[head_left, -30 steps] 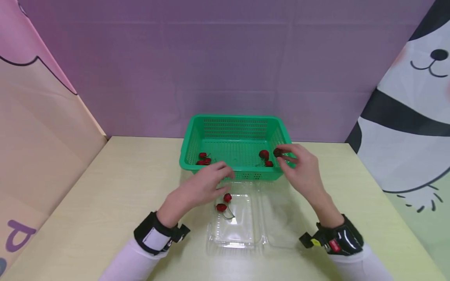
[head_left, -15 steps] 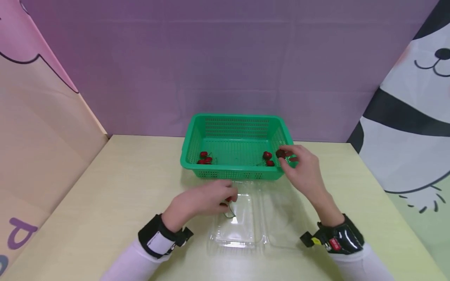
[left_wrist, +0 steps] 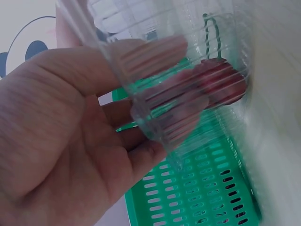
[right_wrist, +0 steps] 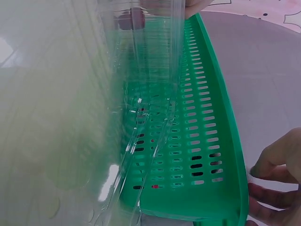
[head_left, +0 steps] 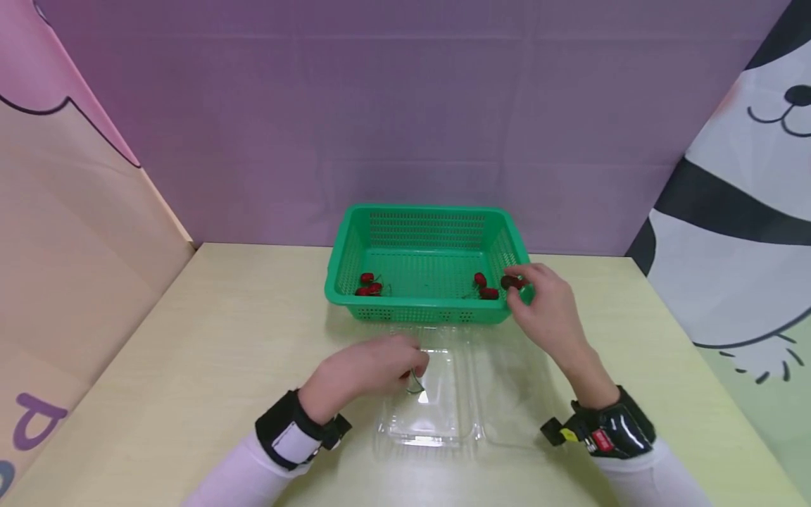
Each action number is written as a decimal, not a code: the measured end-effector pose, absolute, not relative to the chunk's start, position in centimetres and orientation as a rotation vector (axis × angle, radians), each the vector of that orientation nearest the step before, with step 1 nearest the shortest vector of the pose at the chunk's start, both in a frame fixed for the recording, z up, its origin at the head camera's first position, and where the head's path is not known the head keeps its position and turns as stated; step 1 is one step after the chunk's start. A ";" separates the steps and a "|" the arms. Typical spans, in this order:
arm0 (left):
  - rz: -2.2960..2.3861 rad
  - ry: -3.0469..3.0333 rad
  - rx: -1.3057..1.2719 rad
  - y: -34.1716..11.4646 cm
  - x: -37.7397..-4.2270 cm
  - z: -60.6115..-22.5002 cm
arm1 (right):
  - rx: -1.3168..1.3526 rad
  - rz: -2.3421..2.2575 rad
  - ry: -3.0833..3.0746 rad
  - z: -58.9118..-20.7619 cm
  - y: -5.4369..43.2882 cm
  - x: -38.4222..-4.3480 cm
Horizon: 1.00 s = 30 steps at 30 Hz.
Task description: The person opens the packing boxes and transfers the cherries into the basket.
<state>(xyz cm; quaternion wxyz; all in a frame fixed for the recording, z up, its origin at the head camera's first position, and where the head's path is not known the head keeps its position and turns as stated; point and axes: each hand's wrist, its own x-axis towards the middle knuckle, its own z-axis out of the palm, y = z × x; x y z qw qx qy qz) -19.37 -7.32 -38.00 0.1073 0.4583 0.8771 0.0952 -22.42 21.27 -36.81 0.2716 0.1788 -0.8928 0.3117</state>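
Note:
My right hand (head_left: 546, 304) holds a dark red cherry (head_left: 508, 282) between thumb and fingers at the right rim of the green basket (head_left: 421, 310). In the right wrist view, that hand (right_wrist: 277, 179) shows partly beside the rim. My left hand (head_left: 374, 366) reaches down into the clear plastic clamshell box (head_left: 431, 415). Through the box's ribbed wall, the left wrist view shows its fingertips beside a red cherry (left_wrist: 223, 84) with green stems above it. The thumb stays apart from the fingers. From the head, the left hand hides most of the cherries there.
Inside the basket, several cherries (head_left: 369, 289) lie at the front left and a few red cherries (head_left: 486, 292) at the front right. The clamshell's lid (head_left: 513, 408) lies unfolded to the right. A purple backdrop (head_left: 405, 127) stands behind the table (head_left: 253, 317).
My left hand has moved down from near the basket's front edge onto the cherries in the clear box. The right hand keeps its dark cherry, shifting slightly right at the rim.

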 end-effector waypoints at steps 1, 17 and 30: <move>0.280 2.584 1.346 -7.3 -19.3 -38.0 | 0.474 0.833 -2.414 -36.8 21.3 -22.4; 0.297 2.604 1.375 -7.0 -19.4 -38.7 | 0.477 0.807 -2.432 -36.8 21.1 -22.3; 0.201 2.657 1.433 -7.0 -19.4 -39.0 | 0.501 0.818 -2.448 -36.8 21.1 -22.2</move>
